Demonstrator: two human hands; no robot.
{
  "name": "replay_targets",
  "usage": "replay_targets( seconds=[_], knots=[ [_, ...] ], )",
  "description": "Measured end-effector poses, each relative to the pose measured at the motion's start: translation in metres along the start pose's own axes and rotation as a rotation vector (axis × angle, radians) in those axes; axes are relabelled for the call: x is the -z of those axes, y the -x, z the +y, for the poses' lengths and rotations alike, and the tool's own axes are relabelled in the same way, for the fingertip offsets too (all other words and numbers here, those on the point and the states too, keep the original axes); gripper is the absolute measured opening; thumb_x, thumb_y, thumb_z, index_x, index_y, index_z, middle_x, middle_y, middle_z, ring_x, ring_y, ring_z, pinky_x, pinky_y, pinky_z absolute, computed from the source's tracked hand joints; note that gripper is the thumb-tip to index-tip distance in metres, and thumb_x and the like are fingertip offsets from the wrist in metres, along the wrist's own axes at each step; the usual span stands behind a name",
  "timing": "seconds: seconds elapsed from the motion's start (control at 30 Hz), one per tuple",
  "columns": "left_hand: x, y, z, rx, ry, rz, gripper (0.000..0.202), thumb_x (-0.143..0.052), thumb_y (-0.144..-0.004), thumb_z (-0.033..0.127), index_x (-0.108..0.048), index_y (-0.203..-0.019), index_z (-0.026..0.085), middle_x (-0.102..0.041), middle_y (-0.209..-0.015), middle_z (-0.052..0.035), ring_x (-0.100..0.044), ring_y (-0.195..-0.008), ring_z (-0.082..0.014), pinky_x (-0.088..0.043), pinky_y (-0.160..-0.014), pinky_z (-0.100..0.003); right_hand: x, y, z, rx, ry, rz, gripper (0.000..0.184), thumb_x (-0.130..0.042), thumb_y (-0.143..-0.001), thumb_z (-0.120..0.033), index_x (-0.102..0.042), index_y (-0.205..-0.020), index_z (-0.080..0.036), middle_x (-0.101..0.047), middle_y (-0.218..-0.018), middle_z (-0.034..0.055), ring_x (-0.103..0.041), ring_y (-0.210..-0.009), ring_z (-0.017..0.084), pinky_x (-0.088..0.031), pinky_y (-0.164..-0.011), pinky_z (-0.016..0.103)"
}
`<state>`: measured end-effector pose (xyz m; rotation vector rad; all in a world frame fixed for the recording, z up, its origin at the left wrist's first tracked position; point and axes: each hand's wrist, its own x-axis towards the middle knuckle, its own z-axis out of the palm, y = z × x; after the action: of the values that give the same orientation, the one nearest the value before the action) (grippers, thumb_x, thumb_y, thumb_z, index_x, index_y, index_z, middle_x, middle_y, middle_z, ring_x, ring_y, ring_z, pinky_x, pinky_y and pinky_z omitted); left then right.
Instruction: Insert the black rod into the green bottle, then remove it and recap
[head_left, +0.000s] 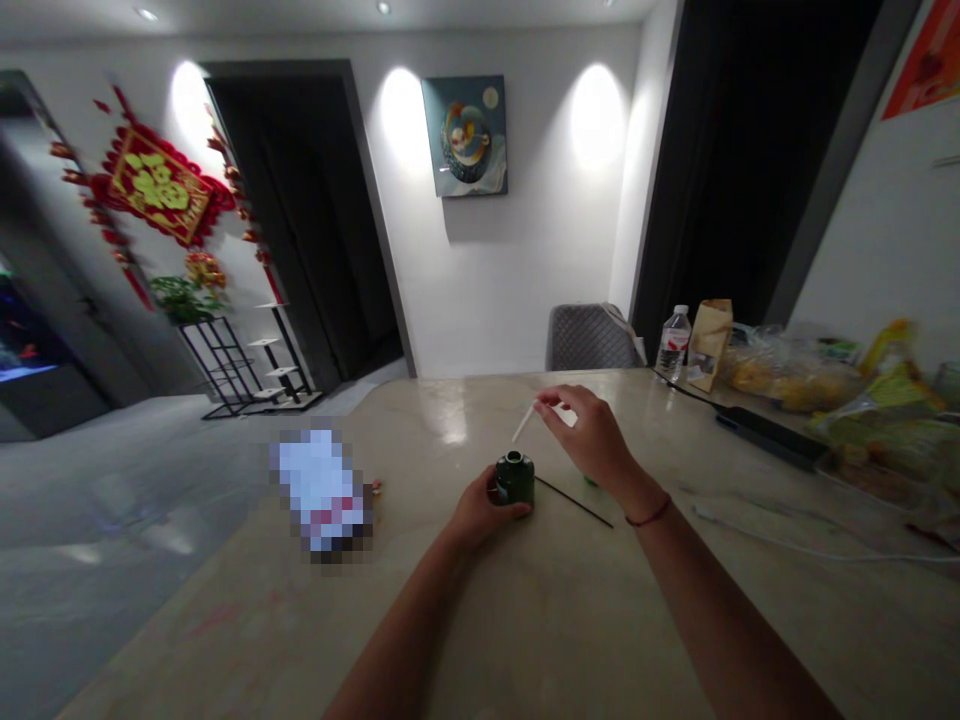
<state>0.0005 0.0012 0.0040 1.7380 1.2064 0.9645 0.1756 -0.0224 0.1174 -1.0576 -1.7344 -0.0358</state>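
One small, glossy dark-green bottle (517,487), mouth uncapped, inward of the table's (570,640) far edge, stands within the left hand's (480,510) grip, a slim whitish stick (523,423) pinched in the right hand's (589,430) grip above: apparently a dipping step, calling for steady alignment.

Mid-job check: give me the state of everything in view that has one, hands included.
Left hand: closed around the green bottle
Right hand: pinching the pale stick
Green bottle: upright, mouth open
Pale stick: tilted, lower end apart from the bottle's mouth
Dark rod: lying on the table
Water bottle: upright
Ceiling lights: lit
Pixelated object: too obscured to tell
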Motion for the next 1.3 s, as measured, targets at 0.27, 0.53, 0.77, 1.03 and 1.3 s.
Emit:
replay_targets(
  seconds=[0.27,0.53,0.77,1.03,1.3],
  knots=[
    [0.023,-0.002,-0.003,-0.021,0.071,-0.189,0.066,-0.074,-0.048,0.021,-0.051,-0.110,0.017,-0.060,-0.107,-0.0068,-0.056,-0.097,-0.0205,-0.042,-0.088,-0.035,-0.008,0.002,0.000,-0.068,-0.060,-0.100,0.017,-0.049,-0.081,-0.028,-0.062,-0.085,-0.017,-0.066,-0.084,0.0049,-0.058,-0.078,0.014,-0.044,-0.075,0.027],
    [0.024,-0.001,-0.009,-0.079,0.070,-0.262,0.072,-0.071,-0.047,0.014,-0.045,-0.114,0.016,-0.055,-0.114,-0.0086,-0.051,-0.104,-0.0211,-0.039,-0.091,-0.033,-0.036,0.014,0.002,-0.099,0.094,-0.265,0.016,-0.049,-0.081,-0.026,-0.062,-0.084,-0.018,-0.065,-0.084,0.0035,-0.056,-0.081,0.013,-0.041,-0.077,0.024],
    [0.022,0.001,-0.008,-0.062,0.008,-0.223,0.076,-0.068,-0.047,0.014,-0.042,-0.118,0.016,-0.055,-0.110,-0.0074,-0.051,-0.102,-0.0209,-0.041,-0.088,-0.032,-0.052,0.023,0.010,-0.114,0.228,-0.406,0.019,-0.048,-0.081,-0.026,-0.064,-0.084,-0.017,-0.064,-0.090,0.0056,-0.054,-0.092,0.015,-0.038,-0.084,0.025],
    [0.022,0.002,-0.006,-0.083,0.056,-0.212,0.067,-0.063,-0.048,0.009,-0.047,-0.112,0.016,-0.058,-0.107,-0.0069,-0.053,-0.097,-0.0205,-0.041,-0.087,-0.033,-0.052,0.025,0.012,-0.121,0.195,-0.420,0.018,-0.049,-0.080,-0.026,-0.065,-0.083,-0.018,-0.064,-0.090,0.0051,-0.054,-0.092,0.015,-0.038,-0.085,0.026],
    [0.022,-0.001,-0.009,-0.085,0.031,-0.235,0.067,-0.061,-0.050,0.008,-0.045,-0.115,0.015,-0.056,-0.111,-0.0072,-0.052,-0.101,-0.0203,-0.039,-0.090,-0.033,-0.048,0.020,0.025,-0.273,-0.053,-0.354,0.021,-0.045,-0.082,-0.024,-0.062,-0.091,-0.016,-0.066,-0.088,0.0046,-0.059,-0.078,0.012,-0.043,-0.072,0.022]
  ],
)
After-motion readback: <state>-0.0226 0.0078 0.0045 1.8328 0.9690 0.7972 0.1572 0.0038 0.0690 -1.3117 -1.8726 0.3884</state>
